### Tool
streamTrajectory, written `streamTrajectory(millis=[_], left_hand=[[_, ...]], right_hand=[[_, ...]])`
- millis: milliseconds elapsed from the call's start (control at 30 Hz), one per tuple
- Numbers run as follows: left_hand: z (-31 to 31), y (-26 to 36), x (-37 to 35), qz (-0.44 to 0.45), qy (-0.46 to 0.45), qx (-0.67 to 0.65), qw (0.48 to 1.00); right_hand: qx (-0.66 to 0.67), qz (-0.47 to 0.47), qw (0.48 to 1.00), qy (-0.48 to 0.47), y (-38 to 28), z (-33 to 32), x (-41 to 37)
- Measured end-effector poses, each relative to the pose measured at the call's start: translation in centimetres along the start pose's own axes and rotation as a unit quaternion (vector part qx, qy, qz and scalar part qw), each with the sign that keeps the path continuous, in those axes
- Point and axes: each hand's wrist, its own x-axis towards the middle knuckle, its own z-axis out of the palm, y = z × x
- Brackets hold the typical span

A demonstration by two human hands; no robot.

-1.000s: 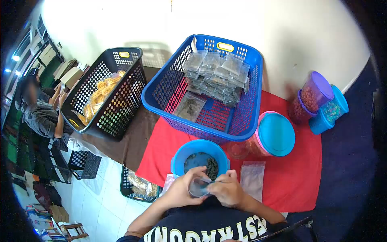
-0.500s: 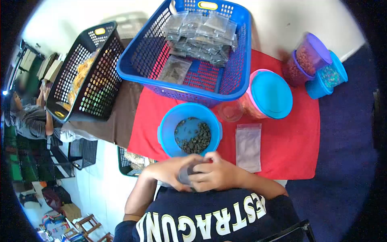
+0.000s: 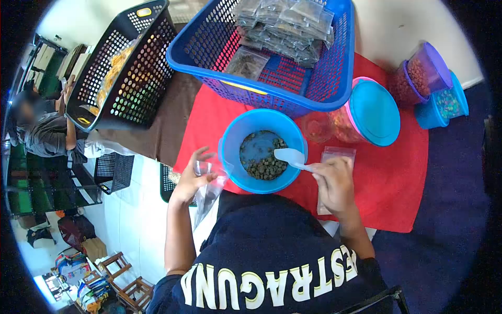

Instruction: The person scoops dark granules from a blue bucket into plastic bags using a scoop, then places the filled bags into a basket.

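Note:
A round blue tub (image 3: 226, 149) stands on the red cloth, with dark greenish-brown lumps (image 3: 267, 168) over part of its floor. My right hand (image 3: 334, 183), at the tub's right, grips the handle of a white plastic scoop (image 3: 289, 156). The scoop's bowl is over the inside of the tub. On the other side, my left hand (image 3: 192, 180) holds a clear plastic bag (image 3: 210, 191), which hangs beside the tub's left rim. Partly under my right hand lies a stack of flat clear bags (image 3: 324, 205).
A blue basket (image 3: 219, 78) with many filled packets (image 3: 287, 26) stands behind the tub. To its left is a black basket (image 3: 138, 83) of yellowish packets. Lidded tubs (image 3: 374, 111) stand at the right. Another person (image 3: 49, 125) is at far left.
My hands were together around something at my lap and have moved apart. The right hand now has the scoop over the tub, while the left holds the bag beside it. The view has shifted.

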Motion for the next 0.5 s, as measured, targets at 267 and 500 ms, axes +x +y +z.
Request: streamTrajectory(millis=[267, 500], left_hand=[[0.8, -0.2, 1.1, 0.007, -0.087, -0.150, 0.985], [1.5, 2.0, 0.0, 0.131, -0.136, -0.035, 0.981]], right_hand=[[-0.057, -0.019, 0.988, -0.139, -0.4, 3.1, -0.3], [-0.006, -0.039, 0.980, -0.194, -0.7, 4.8, -1.7]])
